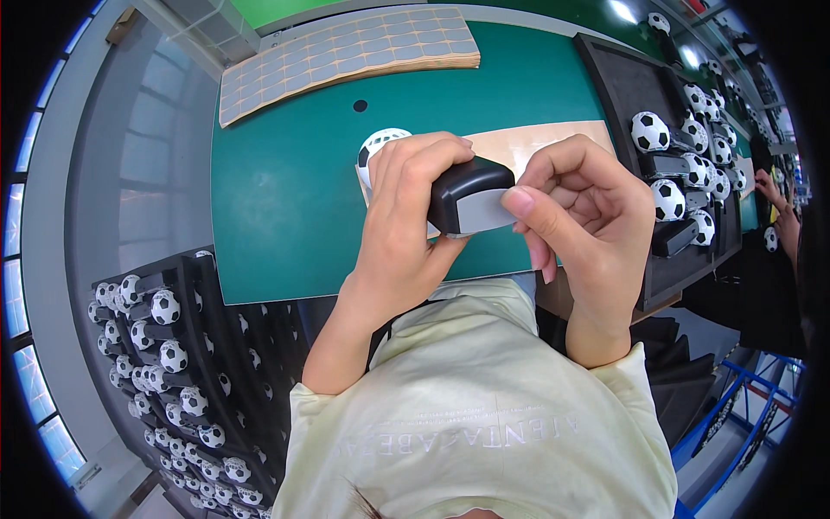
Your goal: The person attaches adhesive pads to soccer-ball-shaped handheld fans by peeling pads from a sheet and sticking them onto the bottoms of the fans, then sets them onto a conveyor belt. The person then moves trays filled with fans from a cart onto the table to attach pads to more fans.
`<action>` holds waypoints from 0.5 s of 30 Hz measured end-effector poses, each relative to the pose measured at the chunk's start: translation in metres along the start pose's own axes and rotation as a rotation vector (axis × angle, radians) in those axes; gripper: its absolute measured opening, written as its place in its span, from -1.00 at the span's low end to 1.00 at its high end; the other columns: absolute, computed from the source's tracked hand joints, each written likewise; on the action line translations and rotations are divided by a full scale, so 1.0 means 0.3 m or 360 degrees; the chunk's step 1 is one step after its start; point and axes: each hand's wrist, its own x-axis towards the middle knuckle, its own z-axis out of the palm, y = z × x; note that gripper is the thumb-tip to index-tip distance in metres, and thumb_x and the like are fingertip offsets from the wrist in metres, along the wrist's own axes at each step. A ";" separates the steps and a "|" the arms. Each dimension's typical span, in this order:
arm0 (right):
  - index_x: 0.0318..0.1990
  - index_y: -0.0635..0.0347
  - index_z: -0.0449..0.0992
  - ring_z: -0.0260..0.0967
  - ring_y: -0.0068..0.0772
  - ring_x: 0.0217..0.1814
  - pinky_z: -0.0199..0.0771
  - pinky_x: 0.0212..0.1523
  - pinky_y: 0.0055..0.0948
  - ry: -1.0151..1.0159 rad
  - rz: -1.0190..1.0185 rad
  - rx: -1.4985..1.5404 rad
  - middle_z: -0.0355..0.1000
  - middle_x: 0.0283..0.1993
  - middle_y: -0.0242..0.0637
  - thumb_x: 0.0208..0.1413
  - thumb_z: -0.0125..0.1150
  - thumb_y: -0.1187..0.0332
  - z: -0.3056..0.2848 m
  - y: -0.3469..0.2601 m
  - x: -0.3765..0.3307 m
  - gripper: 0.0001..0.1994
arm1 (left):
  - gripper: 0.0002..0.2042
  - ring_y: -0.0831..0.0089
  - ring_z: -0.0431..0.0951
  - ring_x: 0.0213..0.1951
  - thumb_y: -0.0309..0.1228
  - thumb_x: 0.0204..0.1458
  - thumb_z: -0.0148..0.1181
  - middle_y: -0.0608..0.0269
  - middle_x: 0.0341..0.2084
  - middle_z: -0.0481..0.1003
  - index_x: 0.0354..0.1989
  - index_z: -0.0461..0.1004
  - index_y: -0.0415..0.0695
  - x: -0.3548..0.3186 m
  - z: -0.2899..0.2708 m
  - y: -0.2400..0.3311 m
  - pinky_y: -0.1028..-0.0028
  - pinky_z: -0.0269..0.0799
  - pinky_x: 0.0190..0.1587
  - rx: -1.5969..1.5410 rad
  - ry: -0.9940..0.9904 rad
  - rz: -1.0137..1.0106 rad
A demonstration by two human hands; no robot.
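My left hand (406, 216) grips a small black block-shaped part (471, 195) with a grey face, and a black-and-white football-patterned ball (378, 147) sticks out behind its fingers. My right hand (584, 208) touches the same part from the right, thumb pressed on its grey face. Both hands are held above the green table mat (285, 190), close to my chest.
A sheet of grey square stickers (346, 56) lies at the mat's far edge. A black tray (670, 156) on the right holds several football pieces; another black tray (181, 363) lower left holds several more. Another person's hand (778, 212) is at the far right.
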 end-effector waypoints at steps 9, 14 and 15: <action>-0.43 0.35 0.36 0.26 -0.79 -0.62 0.15 -0.69 -0.82 0.0076 -0.0180 -0.0186 0.38 -0.55 -0.36 -0.06 0.24 0.59 0.011 0.020 0.003 -0.87 | -0.44 0.14 0.35 -0.17 -0.64 -0.37 0.28 0.07 -0.20 0.37 -0.07 0.26 -0.19 0.007 0.005 -0.001 0.30 0.19 -0.10 -0.0012 0.0031 0.0014; -0.33 0.30 0.34 0.24 -0.78 -0.63 0.16 -0.69 -0.79 0.0013 -0.0237 -0.0206 0.36 -0.55 -0.39 -0.07 0.29 0.51 -0.010 0.059 0.038 -0.78 | -0.46 0.17 0.35 -0.21 -0.54 -0.33 0.31 0.07 -0.21 0.37 -0.07 0.26 -0.21 0.018 0.003 -0.004 0.30 0.18 -0.11 -0.0057 0.0083 0.0071; -0.29 0.29 0.33 0.23 -0.77 -0.64 0.15 -0.69 -0.78 -0.0004 -0.0183 -0.0143 0.35 -0.55 -0.40 -0.07 0.31 0.48 -0.017 0.063 0.046 -0.75 | -0.46 0.17 0.35 -0.21 -0.54 -0.33 0.31 0.07 -0.21 0.37 -0.07 0.26 -0.21 0.022 -0.001 -0.005 0.30 0.18 -0.11 -0.0063 0.0079 0.0079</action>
